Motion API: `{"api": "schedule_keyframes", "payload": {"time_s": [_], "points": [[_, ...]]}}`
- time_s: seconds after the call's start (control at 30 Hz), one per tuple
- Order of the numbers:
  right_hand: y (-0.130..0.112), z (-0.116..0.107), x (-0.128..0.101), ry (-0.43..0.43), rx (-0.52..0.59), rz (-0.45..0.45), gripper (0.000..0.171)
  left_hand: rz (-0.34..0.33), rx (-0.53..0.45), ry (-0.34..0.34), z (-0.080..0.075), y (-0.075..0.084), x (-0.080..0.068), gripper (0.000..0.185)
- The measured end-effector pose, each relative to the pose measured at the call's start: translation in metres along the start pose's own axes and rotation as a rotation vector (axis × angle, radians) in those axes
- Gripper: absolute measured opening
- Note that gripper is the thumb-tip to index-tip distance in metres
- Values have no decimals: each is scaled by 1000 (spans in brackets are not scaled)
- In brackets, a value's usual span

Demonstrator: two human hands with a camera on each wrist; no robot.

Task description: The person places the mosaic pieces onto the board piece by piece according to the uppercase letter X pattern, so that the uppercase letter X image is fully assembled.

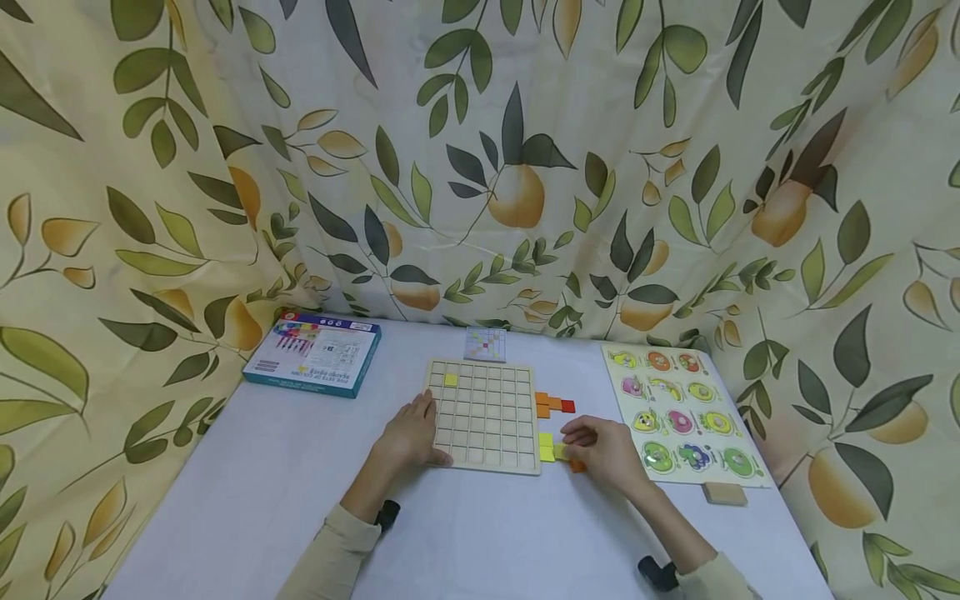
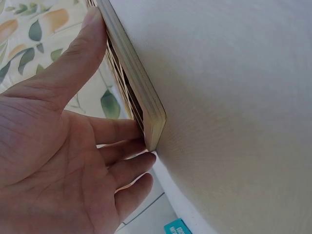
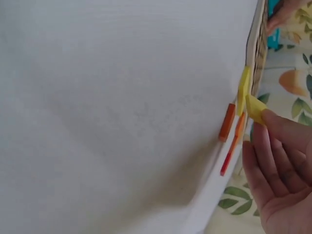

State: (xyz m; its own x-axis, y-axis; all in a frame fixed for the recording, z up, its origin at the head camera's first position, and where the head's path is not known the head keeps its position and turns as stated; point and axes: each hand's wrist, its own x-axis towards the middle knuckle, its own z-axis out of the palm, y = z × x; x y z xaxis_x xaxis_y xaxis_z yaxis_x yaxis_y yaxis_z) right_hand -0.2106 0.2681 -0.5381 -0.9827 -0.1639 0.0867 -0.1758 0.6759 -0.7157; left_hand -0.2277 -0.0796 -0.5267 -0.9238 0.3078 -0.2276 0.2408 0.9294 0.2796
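Observation:
A wooden grid board (image 1: 486,417) lies on the white table, with one yellow square tile (image 1: 451,380) in its upper left. My left hand (image 1: 408,433) rests against the board's left edge; in the left wrist view, its extended thumb and fingertips touch the board's rim (image 2: 141,83). To the right of the board, my right hand (image 1: 603,450) pinches a yellow tile (image 3: 255,108) between thumb and finger, just above the tabletop. Beside it are other yellow tiles (image 1: 547,447) and an orange tile (image 1: 577,466), partly hidden by the hand.
Orange tiles (image 1: 542,405) and a red tile (image 1: 567,407) lie farther up the board's right side. Behind the board is a small pattern card (image 1: 485,343). A box (image 1: 313,354) sits at back left, a fruit picture sheet (image 1: 678,392) at right, near a wooden block (image 1: 724,494).

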Motion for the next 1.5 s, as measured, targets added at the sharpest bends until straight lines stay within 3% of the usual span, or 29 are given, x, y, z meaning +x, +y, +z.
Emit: {"api": "schedule_keyframes", "payload": {"time_s": [0.4, 0.97, 1.5], "points": [[-14, 6, 31, 43, 68, -61, 25, -2, 16, -7, -2, 0, -1, 113], [-43, 42, 80, -8, 197, -28, 24, -1, 22, -16, 1, -1, 1, 113], [-62, 78, 119, -40, 223, -50, 21, -27, 9, -44, 0, -1, 2, 112]]}}
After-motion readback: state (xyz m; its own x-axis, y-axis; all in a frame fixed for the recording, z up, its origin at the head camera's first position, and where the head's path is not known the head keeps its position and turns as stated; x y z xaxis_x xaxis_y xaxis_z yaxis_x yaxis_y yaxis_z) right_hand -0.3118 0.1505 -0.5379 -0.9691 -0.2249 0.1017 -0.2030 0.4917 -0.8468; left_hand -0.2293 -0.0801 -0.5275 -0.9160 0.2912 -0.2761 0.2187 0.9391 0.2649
